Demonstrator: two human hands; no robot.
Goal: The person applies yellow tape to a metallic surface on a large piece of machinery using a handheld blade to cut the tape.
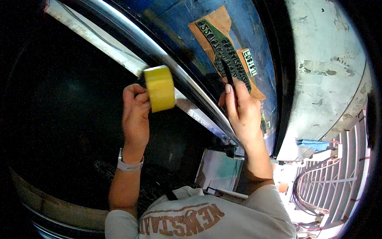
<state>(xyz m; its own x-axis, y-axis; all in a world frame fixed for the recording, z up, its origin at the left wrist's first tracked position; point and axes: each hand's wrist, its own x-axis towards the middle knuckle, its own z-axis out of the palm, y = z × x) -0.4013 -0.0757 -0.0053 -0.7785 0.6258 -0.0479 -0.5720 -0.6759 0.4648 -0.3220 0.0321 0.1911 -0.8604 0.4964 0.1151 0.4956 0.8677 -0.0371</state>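
Note:
My left hand (136,108), a pale band on its wrist, grips a wide roll of yellow tape (162,89) by its near side. It is held up in front of a long shiny metal bar. To the right, my right hand (246,113) has its fingers closed round a slim black tool (227,71); whether it is a knife or a pen I cannot tell. The tool's upper end lies over a dark green strip with raised mirrored characters (215,38). This strip sits on brown sheet (223,18) against a blue curved surface (171,20). A smaller pale green piece (249,61) with characters is beside it.
The shiny metal bar (147,42) runs diagonally between my hands, with a pale rail (95,46) along its left. A grey-white curved panel (326,79) stands at the right. Below it are white slats (330,183) and dark cables (296,189). The left side is deep in shadow.

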